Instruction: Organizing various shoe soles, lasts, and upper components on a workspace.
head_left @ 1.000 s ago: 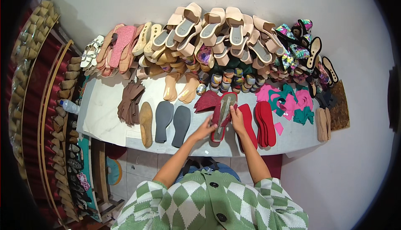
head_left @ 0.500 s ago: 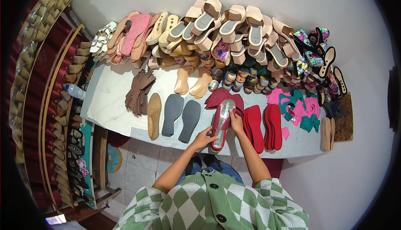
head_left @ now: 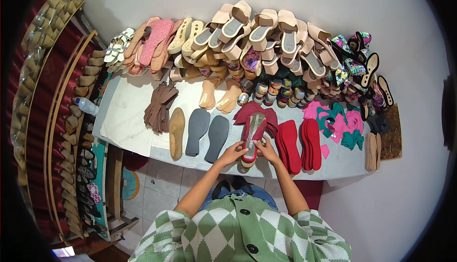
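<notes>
Over the near edge of the table, both hands hold a wooden shoe last wrapped in red shoe material (head_left: 251,140). Its upturned underside shows a greyish, shiny strip down the middle, with dark red pieces along the sides. The pale heel end points toward me. My left hand (head_left: 233,153) grips the left side near the heel, thumb against the edge. My right hand (head_left: 267,150) closes on the right side a little higher. A pile of dark red uppers (head_left: 269,117) lies just beyond, partly behind the last. Red insoles (head_left: 288,145) are stacked to its right.
Two grey soles (head_left: 197,131), a bare wooden last (head_left: 176,133) and brown strips (head_left: 160,105) lie to the left. Beige heeled sandals (head_left: 263,29) are piled along the wall. Pink and green scraps (head_left: 338,121) sit at right. Shelves of lasts (head_left: 71,138) stand at far left.
My right hand has slid from the upper part of the last down toward its heel end. The dark red side pieces now lie farther in over the underside.
</notes>
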### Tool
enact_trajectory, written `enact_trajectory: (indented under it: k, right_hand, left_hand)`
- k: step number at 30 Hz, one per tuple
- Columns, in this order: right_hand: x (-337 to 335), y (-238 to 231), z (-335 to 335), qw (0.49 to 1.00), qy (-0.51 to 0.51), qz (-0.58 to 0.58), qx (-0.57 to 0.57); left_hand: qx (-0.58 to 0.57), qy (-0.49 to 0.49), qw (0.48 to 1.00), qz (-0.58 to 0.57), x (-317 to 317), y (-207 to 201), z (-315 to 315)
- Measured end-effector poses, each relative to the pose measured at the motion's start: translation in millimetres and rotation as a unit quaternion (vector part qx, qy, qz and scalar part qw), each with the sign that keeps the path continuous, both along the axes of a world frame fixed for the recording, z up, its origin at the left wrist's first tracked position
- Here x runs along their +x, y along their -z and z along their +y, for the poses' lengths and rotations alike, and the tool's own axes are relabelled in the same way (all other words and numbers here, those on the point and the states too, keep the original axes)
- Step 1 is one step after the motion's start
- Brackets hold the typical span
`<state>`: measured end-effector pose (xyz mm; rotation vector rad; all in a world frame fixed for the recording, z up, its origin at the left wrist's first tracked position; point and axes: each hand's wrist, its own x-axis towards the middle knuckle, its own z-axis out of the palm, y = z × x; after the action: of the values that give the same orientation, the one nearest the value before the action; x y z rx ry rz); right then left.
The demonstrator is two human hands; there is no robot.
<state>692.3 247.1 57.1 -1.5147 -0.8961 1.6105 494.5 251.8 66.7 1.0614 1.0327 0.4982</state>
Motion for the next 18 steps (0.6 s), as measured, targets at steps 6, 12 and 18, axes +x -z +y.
enact_trajectory:
  k: [6, 12, 18]
  right_hand:
    - [13, 3, 2, 0.998, 0.018, -0.044, 0.048]
    - [9, -9, -1, 0.997, -0.028, -0.069, 0.029]
    - [9, 3, -4, 0.997, -0.013, -0.054, 0.044]
  left_hand:
    - [-0.088, 0.016, 0.996, 0.001, 3, -13, -1]
    - [0.345, -0.213, 0.884, 0.234, -41, 22, 15]
    - [0.32, -0.301, 0.689, 0.577, -104, 16, 24]
